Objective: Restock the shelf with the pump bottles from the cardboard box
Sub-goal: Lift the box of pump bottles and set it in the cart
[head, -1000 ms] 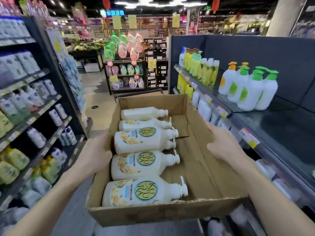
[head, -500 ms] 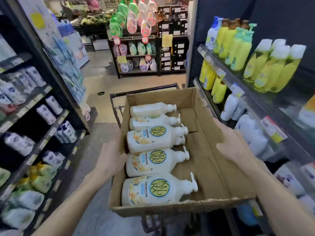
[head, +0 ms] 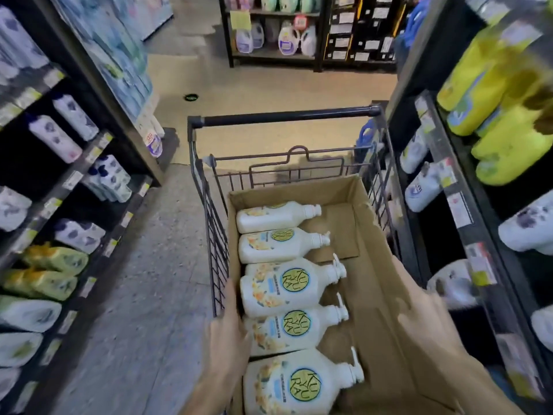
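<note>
An open cardboard box lies in a black wire shopping cart. Several white pump bottles with round green labels lie on their sides in a row along the box's left half, pumps pointing right. My left hand grips the box's left wall near the front. My right hand presses flat against the outside of the right wall. The right half of the box floor is bare cardboard.
Dark shelves line both sides of the aisle: white and yellow-green bottles on the left shelf, yellow refills and white bottles on the right shelf. A further display rack stands across the tan floor ahead.
The box has gone down from chest height into the cart, and my view has tilted downward. Both hands stayed on the box's side walls.
</note>
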Motion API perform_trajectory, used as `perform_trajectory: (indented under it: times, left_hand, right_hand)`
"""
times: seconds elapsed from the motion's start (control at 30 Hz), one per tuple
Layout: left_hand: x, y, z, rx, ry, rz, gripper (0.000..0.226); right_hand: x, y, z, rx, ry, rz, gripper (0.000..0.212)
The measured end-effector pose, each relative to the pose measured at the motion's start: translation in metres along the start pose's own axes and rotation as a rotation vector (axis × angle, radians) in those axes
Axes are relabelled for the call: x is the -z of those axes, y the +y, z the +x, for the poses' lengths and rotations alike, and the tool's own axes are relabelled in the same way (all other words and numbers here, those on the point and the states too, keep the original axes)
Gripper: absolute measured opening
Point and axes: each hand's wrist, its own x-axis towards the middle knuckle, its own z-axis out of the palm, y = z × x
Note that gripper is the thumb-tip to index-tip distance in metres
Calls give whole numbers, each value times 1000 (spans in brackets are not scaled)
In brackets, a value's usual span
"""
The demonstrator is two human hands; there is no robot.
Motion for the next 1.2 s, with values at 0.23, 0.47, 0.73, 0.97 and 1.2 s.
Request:
perform_trajectory:
  times: [0.23,0.47,0.73,0.97,1.2]
  left_hand:
    - [-53,-27,11,143,-22,34,90]
    - [-91,-35,28,100,18,166,91]
    - [-147,-67,29,107,79,40,90]
    - [-178,-87,9,186,48,12,88]
    - [-209,-107,-10,329,30,-36,79]
  right_hand:
    - [-71,39,7,-96,-74,-92,94]
    - [-118,73,15,-136,-55,-54,88]
    - [-156,115,15,-83,-39,-57,85]
    - [-182,146,3,-22,-55,-121,90]
    - [-211,160,11,0,-109,-149,88]
